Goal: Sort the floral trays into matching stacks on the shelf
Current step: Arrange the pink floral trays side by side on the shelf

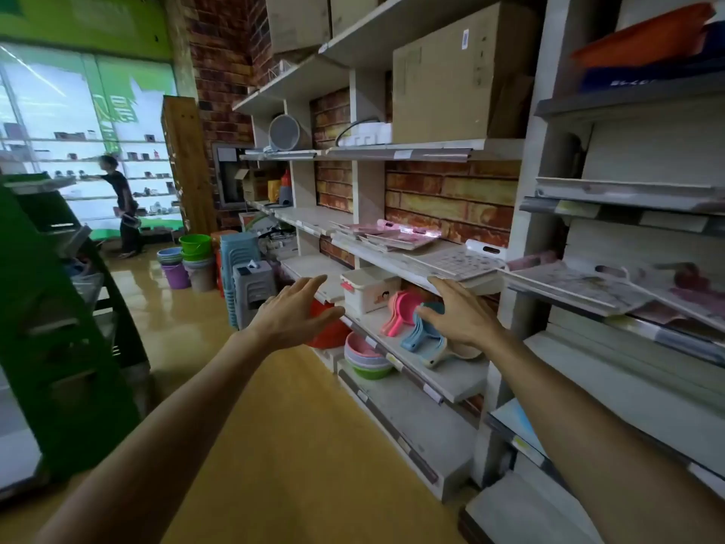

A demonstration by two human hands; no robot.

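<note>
I see both grips spread, my left hand [292, 314] and right hand [461, 314] empty below the shelf [376, 251] where floral trays [461, 263] lie flat, handle far.

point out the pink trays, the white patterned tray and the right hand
pink trays [396, 239], head view, face of the top tray
white patterned tray [461, 263], head view, middle of its printed face
right hand [461, 314], head view, back of the hand

Glossy floor [188, 320], cardboard box [451, 72]
</note>
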